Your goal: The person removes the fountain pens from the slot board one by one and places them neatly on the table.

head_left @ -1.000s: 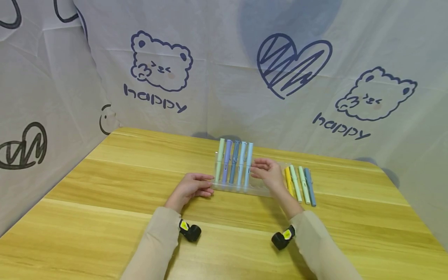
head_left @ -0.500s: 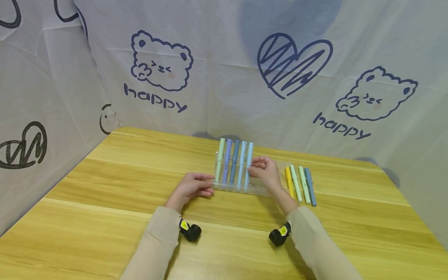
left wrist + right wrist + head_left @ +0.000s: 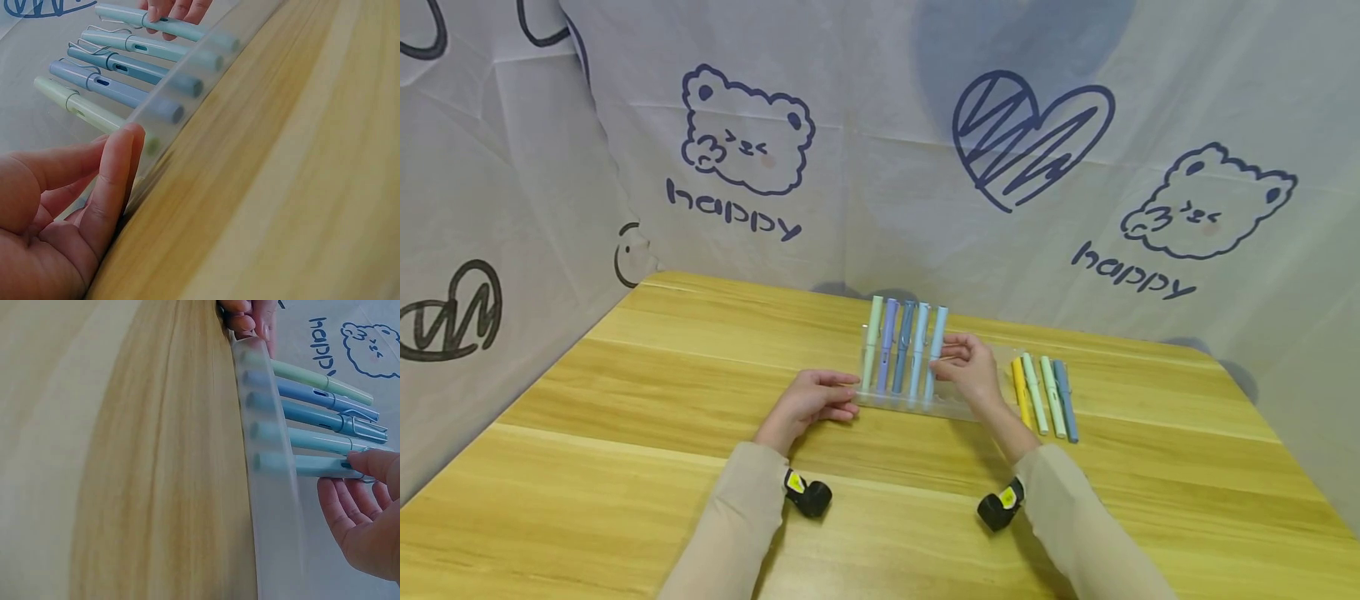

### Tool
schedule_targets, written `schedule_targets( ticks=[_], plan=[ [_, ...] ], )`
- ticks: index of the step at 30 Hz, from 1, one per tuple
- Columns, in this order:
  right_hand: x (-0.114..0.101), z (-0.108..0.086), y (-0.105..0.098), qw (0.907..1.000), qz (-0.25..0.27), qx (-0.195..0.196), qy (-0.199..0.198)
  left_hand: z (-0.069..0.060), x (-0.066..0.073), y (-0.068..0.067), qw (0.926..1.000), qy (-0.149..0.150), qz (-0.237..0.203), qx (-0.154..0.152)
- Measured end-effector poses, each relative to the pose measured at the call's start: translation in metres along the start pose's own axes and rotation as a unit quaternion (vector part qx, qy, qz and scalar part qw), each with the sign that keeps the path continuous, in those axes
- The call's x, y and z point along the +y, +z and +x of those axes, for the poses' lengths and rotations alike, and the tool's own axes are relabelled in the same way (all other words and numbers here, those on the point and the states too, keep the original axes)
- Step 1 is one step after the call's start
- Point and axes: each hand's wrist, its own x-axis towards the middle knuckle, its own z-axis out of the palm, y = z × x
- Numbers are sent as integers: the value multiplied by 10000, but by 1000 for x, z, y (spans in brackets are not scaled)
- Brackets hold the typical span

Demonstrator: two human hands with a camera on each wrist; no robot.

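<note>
A clear plastic pen holder [image 3: 958, 408] stands on the table with several pens leaning upright in a row at its left. My left hand [image 3: 808, 404] grips its left end between thumb and fingers. With thumb and fingertips, my right hand [image 3: 976, 377] pinches the rightmost light blue pen [image 3: 319, 466], whose lower end sits behind the holder's frosted front lip [image 3: 269, 506]. Left of that pen stand another light blue pen [image 3: 920, 342], a dark blue pen [image 3: 902, 350], a purple pen [image 3: 887, 342] and a pale green pen [image 3: 872, 346].
To the right of the holder lie a yellow pen [image 3: 1020, 390], two pale green pens, one of them the outer green pen [image 3: 1052, 396], and a grey-blue pen [image 3: 1064, 400]. Behind the wooden table [image 3: 647, 375] hangs a printed cloth [image 3: 880, 167].
My right hand has shifted slightly left and taken hold of the rightmost light blue pen. That pen's top now tilts a little to the right. My left hand stays on the holder.
</note>
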Motion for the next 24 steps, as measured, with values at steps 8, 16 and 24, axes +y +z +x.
schedule_targets(
  ticks=[8,16,24],
  plan=[
    [-2,-2,-2,9999,-102,-5,32,0,0,1,10000,10,20,2],
    [-5,-4,-5,9999,-127,43,-30,0,0,1,10000,-3,21,17],
    [-6,-4,-6,9994,-22,108,-333,0,0,1,10000,0,33,3]
  ],
)
